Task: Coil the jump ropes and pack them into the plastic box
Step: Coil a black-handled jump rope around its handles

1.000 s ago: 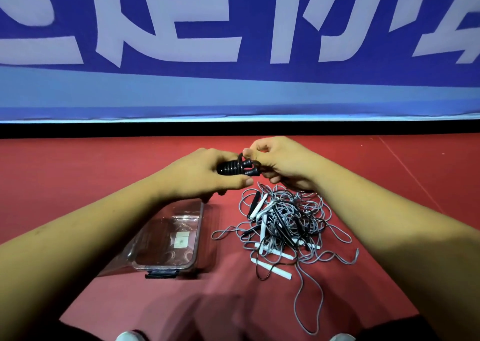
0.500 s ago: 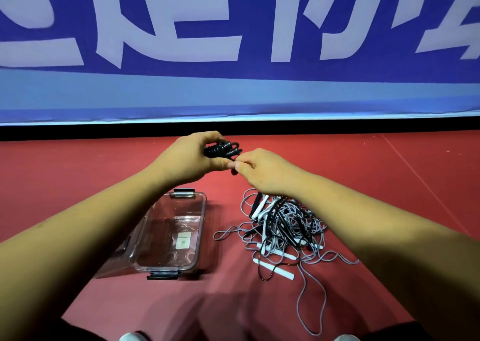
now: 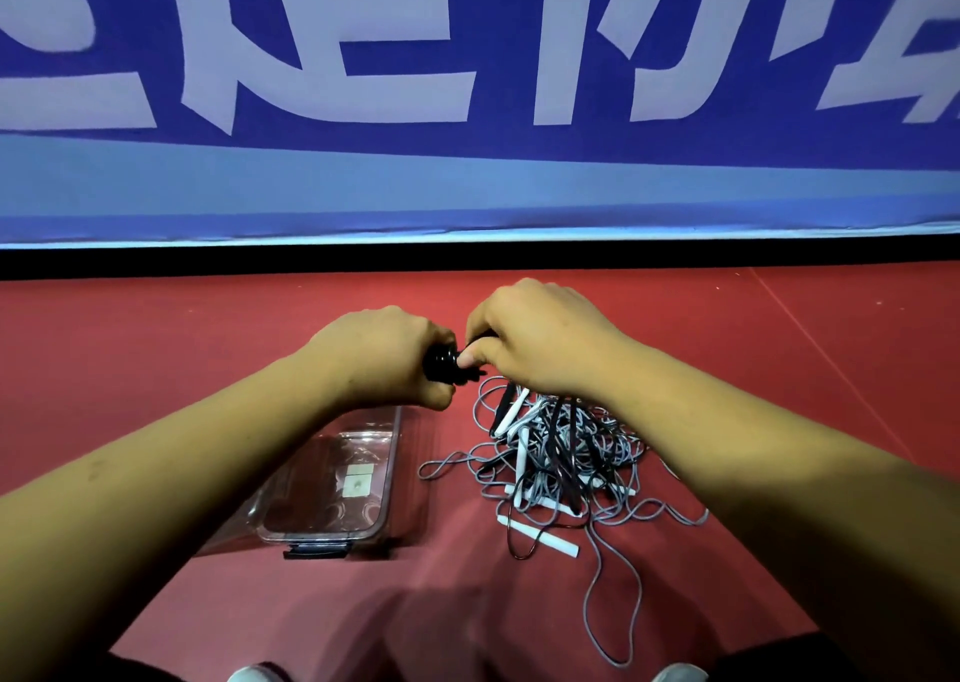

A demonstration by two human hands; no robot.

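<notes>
Left hand (image 3: pixel 382 356): grips the black coil (image 3: pixel 441 364).
Right hand (image 3: pixel 535 338): pinches the coil's end — fingers curled.
Box (image 3: pixel 332 531): on the floor, beside the rope pile (image 3: pixel 556 453).

A coiled black jump rope (image 3: pixel 440 364) is held up near the far end of the clear plastic box (image 3: pixel 393 466). Grey, black and white ropes (image 3: pixel 561 453) lie tangled beside it.

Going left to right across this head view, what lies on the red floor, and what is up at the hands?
On the floor: box → tangled ropes. Above them: left hand → black coil, gripped by both hands → right hand.
</notes>
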